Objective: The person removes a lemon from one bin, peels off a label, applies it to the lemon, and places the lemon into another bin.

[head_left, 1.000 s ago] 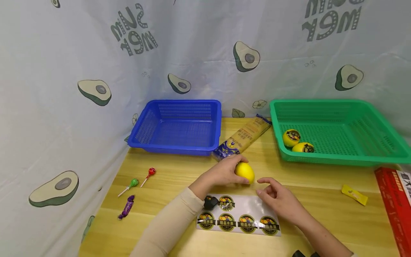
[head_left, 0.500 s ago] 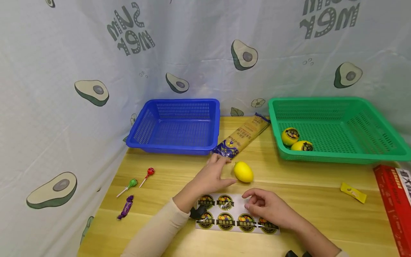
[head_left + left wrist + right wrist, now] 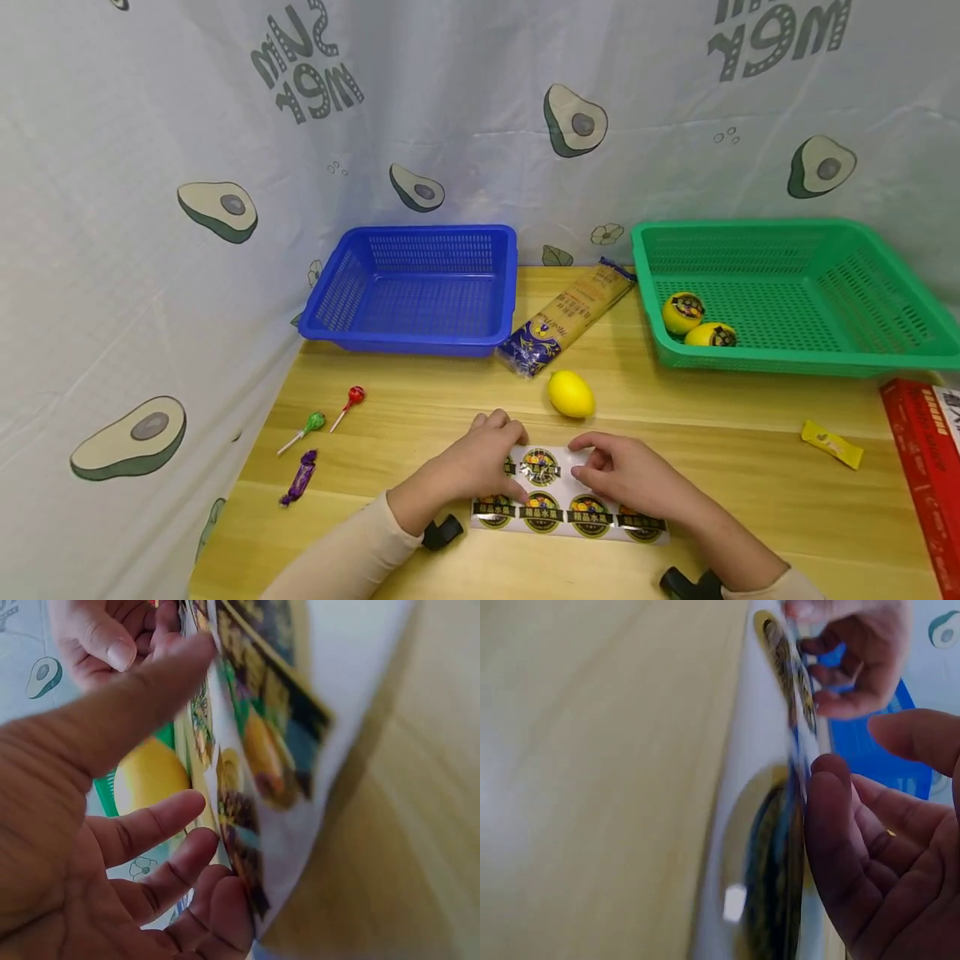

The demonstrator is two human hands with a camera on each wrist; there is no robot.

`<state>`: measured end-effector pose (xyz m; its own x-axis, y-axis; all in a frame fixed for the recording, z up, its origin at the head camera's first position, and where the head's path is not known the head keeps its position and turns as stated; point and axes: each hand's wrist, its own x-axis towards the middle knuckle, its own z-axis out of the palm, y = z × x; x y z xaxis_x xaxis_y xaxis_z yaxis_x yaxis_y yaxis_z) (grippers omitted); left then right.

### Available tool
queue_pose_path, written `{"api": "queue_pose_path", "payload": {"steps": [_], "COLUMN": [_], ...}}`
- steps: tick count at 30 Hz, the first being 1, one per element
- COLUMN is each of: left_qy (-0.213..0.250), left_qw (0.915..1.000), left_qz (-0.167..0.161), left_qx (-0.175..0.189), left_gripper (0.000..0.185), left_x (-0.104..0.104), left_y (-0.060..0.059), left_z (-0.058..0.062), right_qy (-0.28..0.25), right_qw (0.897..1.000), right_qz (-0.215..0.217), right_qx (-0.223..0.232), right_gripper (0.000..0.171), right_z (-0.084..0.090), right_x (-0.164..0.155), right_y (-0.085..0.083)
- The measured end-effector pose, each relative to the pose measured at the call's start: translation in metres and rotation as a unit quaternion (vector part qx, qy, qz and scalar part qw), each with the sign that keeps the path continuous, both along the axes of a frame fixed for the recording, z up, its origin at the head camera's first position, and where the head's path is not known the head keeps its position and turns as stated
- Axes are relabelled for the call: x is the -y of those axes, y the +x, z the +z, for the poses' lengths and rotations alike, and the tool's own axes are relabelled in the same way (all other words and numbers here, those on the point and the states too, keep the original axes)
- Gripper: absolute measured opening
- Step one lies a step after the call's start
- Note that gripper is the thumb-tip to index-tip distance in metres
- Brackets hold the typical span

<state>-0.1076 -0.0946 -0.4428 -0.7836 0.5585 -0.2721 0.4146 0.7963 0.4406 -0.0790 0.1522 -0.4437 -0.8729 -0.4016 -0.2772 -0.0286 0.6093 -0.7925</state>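
A glossy white sticker sheet printed with round black-and-gold fruit labels (image 3: 567, 500) lies on the light wooden table (image 3: 750, 492), near its front edge, between both hands. The left hand (image 3: 480, 463) rests on the sheet's left end with curled fingers (image 3: 161, 825) gripping its edge, the thumb laid across the top. The right hand (image 3: 628, 477) sits on the sheet's right part, its fingertips (image 3: 832, 787) curled against the upper edge; whether they pinch a label cannot be told.

Just beyond the sheet lies a smooth yellow lemon (image 3: 571, 393), apart from both hands. Behind it lies a long gold-and-purple noodle packet (image 3: 566, 317), set diagonally between an empty blue plastic mesh basket (image 3: 360, 283) and a green plastic mesh basket (image 3: 885, 333) holding two labelled yellow lemons (image 3: 696, 321). At the left lie a green lollipop (image 3: 303, 430), a red lollipop (image 3: 348, 403) and a purple wrapped sweet (image 3: 300, 477). At the right lie a small yellow sachet (image 3: 831, 442) and a red box (image 3: 918, 467)
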Motion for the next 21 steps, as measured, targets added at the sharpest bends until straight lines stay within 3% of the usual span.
{"api": "queue_pose_path", "payload": {"steps": [9, 21], "left_qy": [0.010, 0.027], "left_qw": [0.9999, 0.9995], "left_qz": [0.006, 0.011], "left_qx": [-0.012, -0.011], "left_gripper": [0.060, 0.055], "left_x": [-0.005, -0.004], "left_y": [-0.005, -0.007], "left_z": [-0.006, -0.008], "right_qy": [0.010, 0.008], "right_qw": [1.000, 1.000], "right_qz": [0.015, 0.001], "right_qx": [0.007, 0.006], "right_gripper": [0.043, 0.006], "right_z": [-0.006, -0.009], "right_x": [0.014, 0.023], "right_y": [-0.012, -0.014]}}
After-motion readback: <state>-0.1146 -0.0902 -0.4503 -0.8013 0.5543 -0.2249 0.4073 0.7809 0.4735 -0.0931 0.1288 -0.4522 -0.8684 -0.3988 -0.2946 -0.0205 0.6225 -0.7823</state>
